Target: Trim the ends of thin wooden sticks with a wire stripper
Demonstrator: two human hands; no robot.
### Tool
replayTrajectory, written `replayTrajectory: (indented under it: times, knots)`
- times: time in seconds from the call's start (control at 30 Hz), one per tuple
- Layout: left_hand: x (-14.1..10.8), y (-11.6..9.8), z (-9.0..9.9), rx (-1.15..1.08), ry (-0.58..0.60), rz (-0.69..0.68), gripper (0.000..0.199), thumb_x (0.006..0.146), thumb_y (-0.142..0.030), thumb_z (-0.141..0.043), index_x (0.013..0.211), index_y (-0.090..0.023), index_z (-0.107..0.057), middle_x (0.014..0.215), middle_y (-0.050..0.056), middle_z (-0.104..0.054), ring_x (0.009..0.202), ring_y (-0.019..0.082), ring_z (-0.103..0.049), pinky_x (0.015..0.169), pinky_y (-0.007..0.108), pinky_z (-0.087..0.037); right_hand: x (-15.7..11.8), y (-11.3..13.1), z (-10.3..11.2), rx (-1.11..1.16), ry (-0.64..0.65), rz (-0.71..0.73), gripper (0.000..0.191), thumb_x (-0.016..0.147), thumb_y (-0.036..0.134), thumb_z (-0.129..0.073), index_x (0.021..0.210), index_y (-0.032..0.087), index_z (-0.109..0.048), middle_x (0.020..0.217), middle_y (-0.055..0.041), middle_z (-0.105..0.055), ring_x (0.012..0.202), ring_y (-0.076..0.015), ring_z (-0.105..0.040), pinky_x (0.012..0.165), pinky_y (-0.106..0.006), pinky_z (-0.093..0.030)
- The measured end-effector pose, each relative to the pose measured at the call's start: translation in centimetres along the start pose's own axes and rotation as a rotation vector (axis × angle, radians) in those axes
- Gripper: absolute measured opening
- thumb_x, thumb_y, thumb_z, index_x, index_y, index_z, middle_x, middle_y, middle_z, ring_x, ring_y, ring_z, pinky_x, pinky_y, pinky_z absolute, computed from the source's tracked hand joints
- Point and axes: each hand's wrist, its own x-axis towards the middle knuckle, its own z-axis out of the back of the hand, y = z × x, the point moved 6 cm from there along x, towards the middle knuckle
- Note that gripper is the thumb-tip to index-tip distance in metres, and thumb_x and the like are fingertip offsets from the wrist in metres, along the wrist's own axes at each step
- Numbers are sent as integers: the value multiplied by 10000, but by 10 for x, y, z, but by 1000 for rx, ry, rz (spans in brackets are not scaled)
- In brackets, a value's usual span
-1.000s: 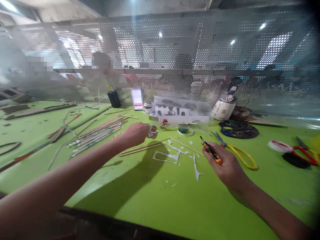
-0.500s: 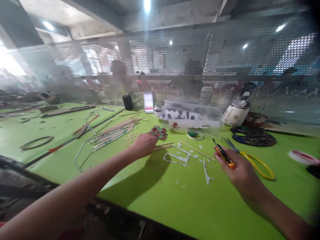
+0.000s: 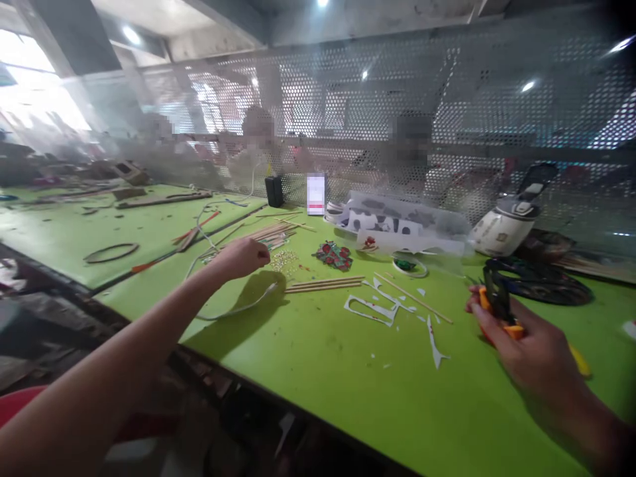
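Observation:
My left hand [image 3: 242, 258] is closed, fingers curled under, above the near end of a bundle of thin wooden sticks [image 3: 271, 232]. What is inside it, if anything, is hidden. Beside it lie a patch of small yellowish beads or bits [image 3: 284, 262] and a white cord [image 3: 243, 308]. Red-and-green decorated pieces [image 3: 334, 256] lie further right, with a few loose sticks [image 3: 325, 285] in front. My right hand [image 3: 527, 338] grips a pair of pliers [image 3: 498, 301] with orange-and-black handles, over the table's right side. Under that hand, yellow scissors [image 3: 580, 361] are mostly covered.
White paper scraps [image 3: 372, 310] are scattered mid-table on the green tabletop [image 3: 318, 371]. Behind stand a phone [image 3: 316, 194], a black box [image 3: 273, 191], rolled plastic sheets [image 3: 407, 225] and a white bottle [image 3: 504, 228]. A dark palette [image 3: 556, 285] lies at right. People sit beyond the mesh screen.
My left hand has moved left, away from the red-and-green pieces to the stick bundle. My right hand has turned the pliers and now covers more of the scissors. The view has swung left.

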Motion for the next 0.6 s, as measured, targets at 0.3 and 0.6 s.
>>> replayTrajectory:
  times: [0.3,0.6]
  knots:
    - [-16,24,-29,11,95,22,279,841,-243,-508,939,-219,-767,933,35,-753,809,174,-659,716,240,-454,-6,-9,-12,-29,11,-9,212,828,438,-614,958,283,-678,939,-103,-751,902,-306,-710,869,-439,-533]
    - [-26,26,-35,52,90,-95,386,901,-156,-402,1122,-165,-718,1062,114,-692,924,209,-642,845,303,-477,0,-30,-4,-90,18,-115,188,745,489,-680,919,420,-698,807,-72,-765,754,-351,-723,615,-448,-564]
